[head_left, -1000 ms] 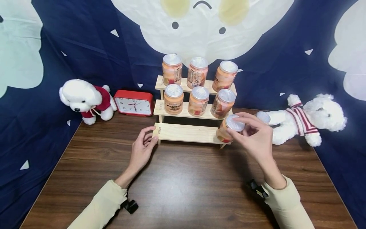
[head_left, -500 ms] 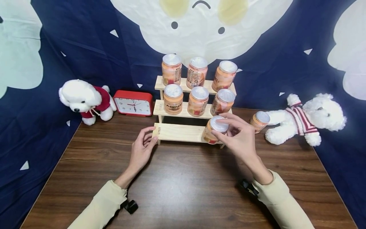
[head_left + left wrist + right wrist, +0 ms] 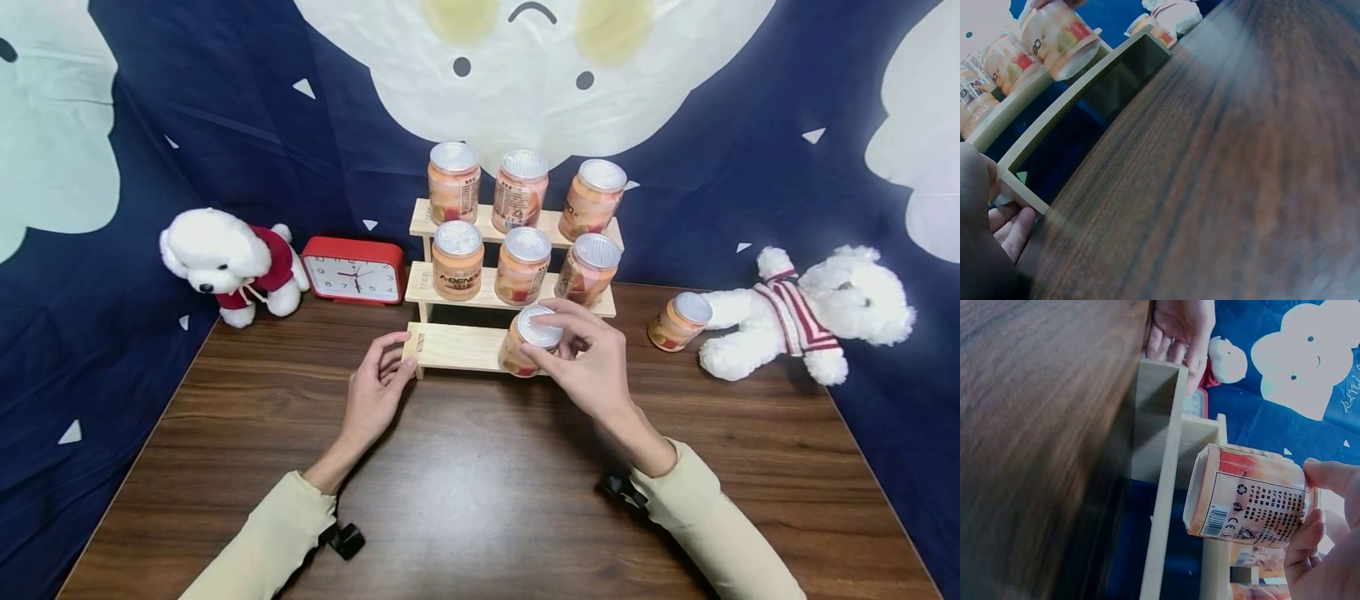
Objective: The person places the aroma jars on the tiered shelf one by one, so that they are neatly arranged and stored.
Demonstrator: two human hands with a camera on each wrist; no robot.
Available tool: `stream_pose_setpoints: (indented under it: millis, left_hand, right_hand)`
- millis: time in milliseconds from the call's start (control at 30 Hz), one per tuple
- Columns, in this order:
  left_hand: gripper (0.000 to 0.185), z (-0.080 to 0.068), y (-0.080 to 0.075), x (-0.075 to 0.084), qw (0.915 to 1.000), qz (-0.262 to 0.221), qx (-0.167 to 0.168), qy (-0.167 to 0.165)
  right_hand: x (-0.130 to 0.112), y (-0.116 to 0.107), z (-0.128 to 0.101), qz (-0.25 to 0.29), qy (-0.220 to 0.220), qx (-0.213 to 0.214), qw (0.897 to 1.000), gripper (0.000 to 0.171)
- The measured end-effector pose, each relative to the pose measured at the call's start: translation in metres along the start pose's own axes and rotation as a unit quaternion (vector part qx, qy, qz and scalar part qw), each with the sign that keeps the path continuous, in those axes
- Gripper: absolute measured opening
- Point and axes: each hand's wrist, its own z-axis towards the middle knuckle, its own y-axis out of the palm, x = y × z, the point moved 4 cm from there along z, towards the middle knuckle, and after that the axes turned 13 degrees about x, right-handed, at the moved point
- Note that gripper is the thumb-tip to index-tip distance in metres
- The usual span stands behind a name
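Since a second ago, the right hand (image 3: 592, 367) has carried an orange jar (image 3: 527, 342) leftward, from the right end of the lowest step to about its middle; the left hand (image 3: 372, 392) has not shifted.

Seen from the head camera, a person in cream sleeves sits at a dark wooden tabletop (image 3: 465, 492). On it stands a pale three-step wooden rack (image 3: 457, 346). Three orange jars with silver lids fill the top step, and three more fill the middle step. The lowest step is bare except for the jar in hand.

Fingertips and thumb of the right hand pinch that jar around its lid rim, from above. Gripping there leaves the jar's base free to meet the step. The wrist cameras show the base slightly above the step, not yet resting on it. Its long axis runs nearly upright, tipped slightly, with the silver lid pointing up and toward the person. The right wrist camera shows its label (image 3: 1254, 509), with a barcode and small printed symbols, turned toward the palm.

Fingers of the left hand are loosely curled against the left end of the lowest step, with the thumb at its front corner, apparently steadying the rack so it does not slide.

One more jar (image 3: 678, 322) stands on the tabletop right of the rack, just beside a white plush dog in a striped jumper (image 3: 813, 312). At the left sit a second white plush dog in red (image 3: 225, 265) and a red clock (image 3: 352, 271). Behind hangs a dark blue cloth with a large cartoon face (image 3: 525, 67).
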Motion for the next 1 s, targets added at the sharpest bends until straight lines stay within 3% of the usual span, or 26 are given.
stream_pose_setpoints:
  millis: [400, 1000]
  left_hand:
    - [0.041, 0.000, -0.001, 0.001, 1.0000, 0.002, 0.001, -0.001]
    - [0.041, 0.000, 0.000, 0.001, 1.0000, 0.009, 0.002, 0.002]
  right_hand:
    - [0.004, 0.029, -0.003, 0.010, 0.006, -0.025, 1.000, 0.033]
    - [0.004, 0.055, -0.001, -0.008, -0.069, -0.044, 0.997, 0.027]
